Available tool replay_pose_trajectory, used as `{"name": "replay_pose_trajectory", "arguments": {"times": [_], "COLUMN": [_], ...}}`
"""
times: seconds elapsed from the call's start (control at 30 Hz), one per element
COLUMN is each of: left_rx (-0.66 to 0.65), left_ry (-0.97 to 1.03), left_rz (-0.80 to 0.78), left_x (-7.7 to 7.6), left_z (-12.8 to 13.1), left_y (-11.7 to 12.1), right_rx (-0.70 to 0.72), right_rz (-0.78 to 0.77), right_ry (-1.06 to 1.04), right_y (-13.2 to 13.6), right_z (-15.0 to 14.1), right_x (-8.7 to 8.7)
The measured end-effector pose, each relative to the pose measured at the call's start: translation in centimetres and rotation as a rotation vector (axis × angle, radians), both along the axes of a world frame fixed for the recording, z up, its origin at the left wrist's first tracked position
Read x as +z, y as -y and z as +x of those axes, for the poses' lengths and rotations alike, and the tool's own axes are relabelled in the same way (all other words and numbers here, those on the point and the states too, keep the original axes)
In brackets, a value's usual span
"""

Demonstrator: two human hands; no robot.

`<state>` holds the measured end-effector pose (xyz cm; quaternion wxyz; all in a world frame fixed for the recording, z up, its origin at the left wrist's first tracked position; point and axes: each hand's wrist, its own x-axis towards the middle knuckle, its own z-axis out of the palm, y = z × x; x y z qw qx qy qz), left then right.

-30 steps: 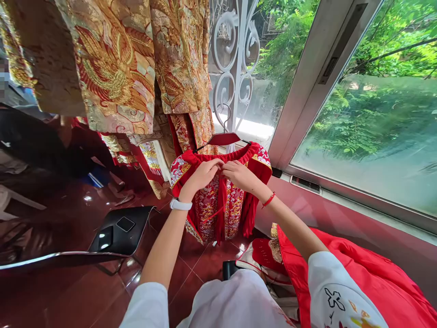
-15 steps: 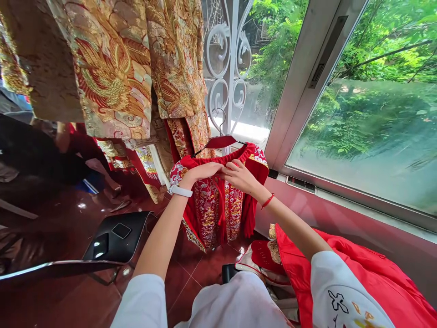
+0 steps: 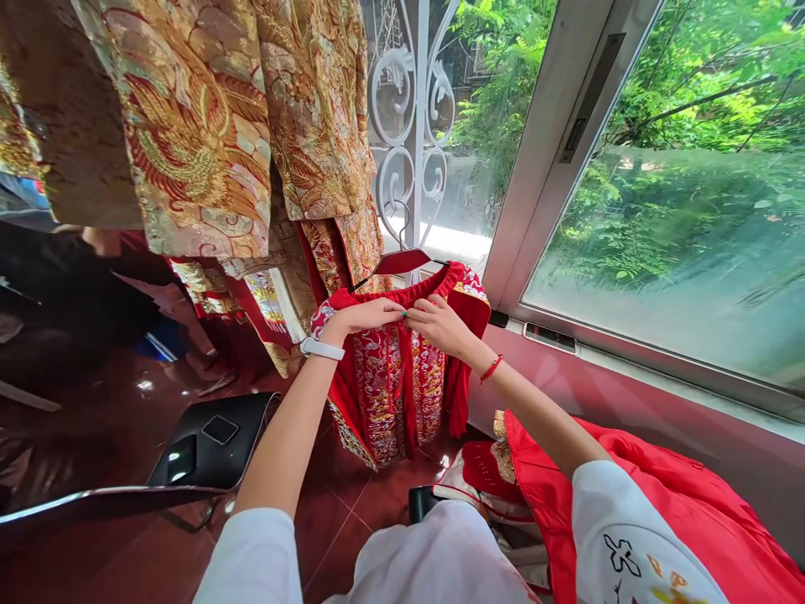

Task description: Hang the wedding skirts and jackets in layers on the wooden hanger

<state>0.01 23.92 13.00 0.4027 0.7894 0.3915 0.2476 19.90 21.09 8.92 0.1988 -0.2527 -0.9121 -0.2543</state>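
A red skirt point(image 3: 381, 394) with gold and silver embroidery and a gathered waistband hangs from a red hanger point(image 3: 401, 262). My left hand point(image 3: 371, 315) and my right hand point(image 3: 440, 324) meet at the front of its waistband, fingertips pinched close together. Thin red cords point(image 3: 390, 369) drop from beneath the fingers over the embroidered front. A small green spot shows between the fingertips; I cannot tell what it is. The fingers partly cover the waistband and the upper ends of the cords.
Gold embroidered garments point(image 3: 201, 143) hang at the left. A black chair point(image 3: 214, 436) with phone-like objects stands lower left, people beyond it. Red cloth point(image 3: 604, 486) is heaped at the right, below a window sill holding a phone point(image 3: 549, 337). A white scrolled grille point(image 3: 417, 109) stands behind.
My left hand has shifted slightly left, and its fingertips now show beside the right hand's. Thin red cords and the green spot have come into sight; the view has shifted slightly.
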Motion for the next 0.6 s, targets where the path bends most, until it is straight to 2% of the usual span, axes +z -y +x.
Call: {"name": "replay_pose_trajectory", "arguments": {"times": [0.1,0.23,0.4,0.6], "left_rx": [-0.097,-0.065,-0.091,-0.031], "left_ry": [-0.044,-0.093,-0.115,-0.109], "left_rz": [-0.074,-0.021,0.014,-0.061], "left_x": [0.41,0.52,0.47,0.64], "left_z": [-0.01,-0.33,-0.93,-0.88], "left_y": [0.14,-0.04,-0.19,0.13], "right_rx": [-0.011,0.003,0.023,0.033], "right_rz": [-0.059,-0.083,-0.096,-0.047], "right_ry": [-0.032,-0.021,0.013,0.071], "right_y": [-0.23,-0.47,-0.68,-0.56], "right_z": [0.11,0.29,0.41,0.21], "right_x": [0.20,0.61,0.79,0.98]}}
